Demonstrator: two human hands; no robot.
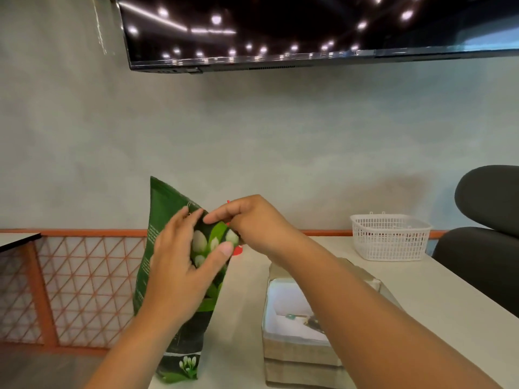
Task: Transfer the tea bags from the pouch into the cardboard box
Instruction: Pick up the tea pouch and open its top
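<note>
A tall dark green pouch [163, 209] with white flower buds printed on it stands upright on the pale table, at its left edge. My left hand [179, 265] grips the pouch's front from the near side, thumb across the print. My right hand [252, 223] pinches the pouch's upper right edge, where a bit of red shows behind the fingers. To the right stands the open cardboard box [300, 352], its inside white, with a small tea bag [306, 321] lying at the bottom. My right forearm crosses over the box.
A white plastic mesh basket [390, 237] stands at the back right of the table [438, 290]. A dark office chair [488, 220] is at the far right. An orange lattice partition [70, 276] lies left of the table. A wall screen hangs overhead.
</note>
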